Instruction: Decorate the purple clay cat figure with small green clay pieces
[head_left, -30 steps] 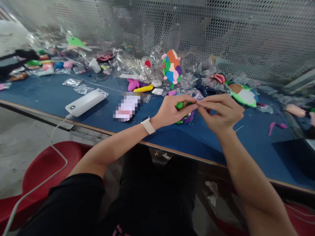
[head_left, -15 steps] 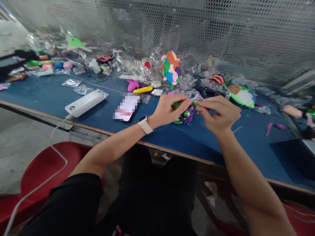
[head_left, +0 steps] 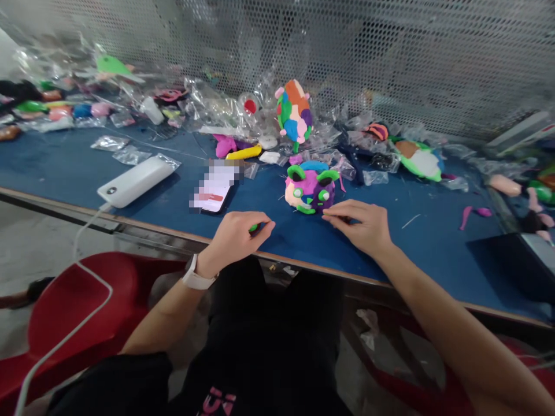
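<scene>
A clay animal head (head_left: 310, 188) in purple, pink and peach stands on the blue table, with green-rimmed ears, white-and-green eyes and a green strip along its lower edge. Left of it, near the table's front edge, my left hand (head_left: 243, 236) is closed around a piece of green clay (head_left: 254, 228). My right hand (head_left: 359, 225) is pinched at the head's lower right side; whatever its fingertips hold is too small to make out. Behind the head stands a multicoloured patchwork clay piece (head_left: 295, 112).
A phone (head_left: 215, 185) and a white power bank (head_left: 137, 180) with a cable lie to the left. A yellow cutter (head_left: 244, 153), plastic bags and clay pieces line the back. At the right are a green-edged clay piece (head_left: 418, 160) and a dark box (head_left: 520, 266).
My hands have moved apart and down, my left hand going left with green clay. The clay head, earlier mostly hidden behind them, now shows. The camera view has shifted slightly.
</scene>
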The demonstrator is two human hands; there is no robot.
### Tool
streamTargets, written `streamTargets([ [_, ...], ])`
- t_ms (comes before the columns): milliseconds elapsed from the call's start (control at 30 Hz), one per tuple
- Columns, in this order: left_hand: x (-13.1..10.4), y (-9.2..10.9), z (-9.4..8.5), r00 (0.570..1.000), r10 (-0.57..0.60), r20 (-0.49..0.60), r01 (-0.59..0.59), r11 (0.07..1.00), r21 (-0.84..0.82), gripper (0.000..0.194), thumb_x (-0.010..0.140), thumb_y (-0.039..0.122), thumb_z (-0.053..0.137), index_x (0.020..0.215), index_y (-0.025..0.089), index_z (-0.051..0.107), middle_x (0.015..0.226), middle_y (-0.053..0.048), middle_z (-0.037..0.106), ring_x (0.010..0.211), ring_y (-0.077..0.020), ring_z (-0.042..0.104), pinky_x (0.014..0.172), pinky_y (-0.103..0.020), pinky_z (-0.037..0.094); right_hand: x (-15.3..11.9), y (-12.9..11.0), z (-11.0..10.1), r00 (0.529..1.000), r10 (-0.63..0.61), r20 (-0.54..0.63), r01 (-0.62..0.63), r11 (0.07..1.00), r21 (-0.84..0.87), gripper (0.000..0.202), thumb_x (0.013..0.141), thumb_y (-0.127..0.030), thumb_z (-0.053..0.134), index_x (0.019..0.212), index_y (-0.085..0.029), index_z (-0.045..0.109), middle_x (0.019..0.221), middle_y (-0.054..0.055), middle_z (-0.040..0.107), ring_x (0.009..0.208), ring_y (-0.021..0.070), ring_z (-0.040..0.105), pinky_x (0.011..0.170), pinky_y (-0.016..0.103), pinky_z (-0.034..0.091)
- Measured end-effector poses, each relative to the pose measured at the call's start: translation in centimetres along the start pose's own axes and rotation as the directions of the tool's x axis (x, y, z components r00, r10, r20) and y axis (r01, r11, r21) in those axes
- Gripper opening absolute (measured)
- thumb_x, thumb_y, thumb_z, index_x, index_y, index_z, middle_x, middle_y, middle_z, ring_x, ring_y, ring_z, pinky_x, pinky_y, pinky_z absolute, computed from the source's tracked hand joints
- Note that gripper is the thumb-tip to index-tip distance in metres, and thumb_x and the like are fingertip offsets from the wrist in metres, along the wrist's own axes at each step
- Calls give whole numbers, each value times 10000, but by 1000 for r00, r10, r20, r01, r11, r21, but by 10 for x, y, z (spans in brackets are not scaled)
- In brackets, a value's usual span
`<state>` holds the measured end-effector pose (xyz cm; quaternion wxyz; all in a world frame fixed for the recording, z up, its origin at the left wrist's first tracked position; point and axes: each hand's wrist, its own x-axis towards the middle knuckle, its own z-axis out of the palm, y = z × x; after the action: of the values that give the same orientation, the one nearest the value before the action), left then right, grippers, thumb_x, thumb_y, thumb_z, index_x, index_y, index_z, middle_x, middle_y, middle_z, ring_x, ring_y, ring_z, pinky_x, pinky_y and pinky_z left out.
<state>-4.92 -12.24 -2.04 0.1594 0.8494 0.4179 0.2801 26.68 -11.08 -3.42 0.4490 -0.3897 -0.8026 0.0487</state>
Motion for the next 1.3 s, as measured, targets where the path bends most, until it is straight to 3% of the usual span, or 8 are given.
streamTargets([
  [133, 3, 1, 9, 995, -71, 71, 65, 994, 89, 269, 1059, 377, 580, 938, 214, 757, 846, 6, 785, 720, -126, 689, 661, -264, 407, 0, 3, 6, 1000, 10, 2, -10, 1000, -6, 41, 924, -244, 820, 958, -257, 836, 918, 10, 844, 629, 110, 717, 556, 250, 575],
  [300, 5, 4, 8, 987, -134, 92, 120, 982, 148, 270, 1054, 421, 589, 960, 231, 757, 766, 11, 754, 646, -127, 641, 612, -269, 346, 1, 2, 9, 999, -25, -36, 23, 998, -63, 94, 949, -212, 777, 990, -260, 846, 933, 19, 834, 606, 98, 680, 575, 255, 579],
  [767, 4, 3, 9, 990, -118, 73, 106, 982, 155, 273, 1055, 436, 597, 931, 238, 740, 725, 26, 736, 655, -138, 667, 618, -274, 353, 0, 1, 11, 999, 21, -31, -23, 997, -76, 78, 955, -218, 743, 956, -243, 816, 929, 13, 845, 544, 92, 652, 525, 248, 563],
  [967, 3, 2, 8, 991, -108, 79, 92, 978, 189, 278, 1057, 442, 591, 949, 238, 745, 744, 14, 755, 665, -152, 692, 604, -278, 353, -3, 4, 14, 999, -38, -8, 37, 995, -87, 82, 966, -204, 733, 958, -254, 797, 972, 6, 847, 612, 101, 698, 567, 253, 581],
  [1300, 4, 1, 10, 993, -94, 67, 80, 978, 193, 275, 1062, 440, 580, 966, 243, 746, 756, 11, 763, 642, -146, 678, 595, -275, 350, 0, 3, 15, 1000, -27, 16, 29, 995, -99, 124, 989, -215, 699, 938, -267, 799, 987, 9, 842, 735, 133, 764, 602, 267, 604],
])
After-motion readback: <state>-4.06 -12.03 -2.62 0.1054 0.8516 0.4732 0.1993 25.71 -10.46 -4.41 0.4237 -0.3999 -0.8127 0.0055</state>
